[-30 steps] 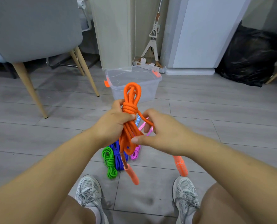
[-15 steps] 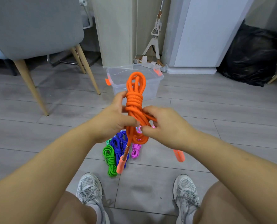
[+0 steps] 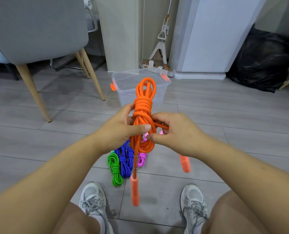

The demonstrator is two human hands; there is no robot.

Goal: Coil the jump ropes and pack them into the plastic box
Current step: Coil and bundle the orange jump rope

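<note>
An orange jump rope point(image 3: 143, 105) stands upright as a coiled bundle with several wraps around its middle. My left hand point(image 3: 121, 127) grips the bundle from the left, thumb across the strands. My right hand point(image 3: 172, 130) pinches the rope's loose strand just right of the bundle. One orange handle point(image 3: 135, 191) dangles below the bundle; the other point(image 3: 185, 163) hangs under my right wrist. On the floor beneath lie coiled green point(image 3: 115, 171), blue point(image 3: 124, 159) and pink point(image 3: 142, 158) ropes. The clear plastic box point(image 3: 123, 81) with orange latches stands open on the floor behind the bundle.
A grey chair with wooden legs point(image 3: 32, 88) stands at the left. A mop point(image 3: 162, 39) leans by a white cabinet point(image 3: 207, 39) behind the box, and a black bag point(image 3: 261, 61) sits at the right. My two shoes point(image 3: 93, 198) rest on the grey floor near the ropes.
More wraps now circle the orange bundle's middle. My right hand has carried the loose strand around it, and both handles have swung lower and hang straighter.
</note>
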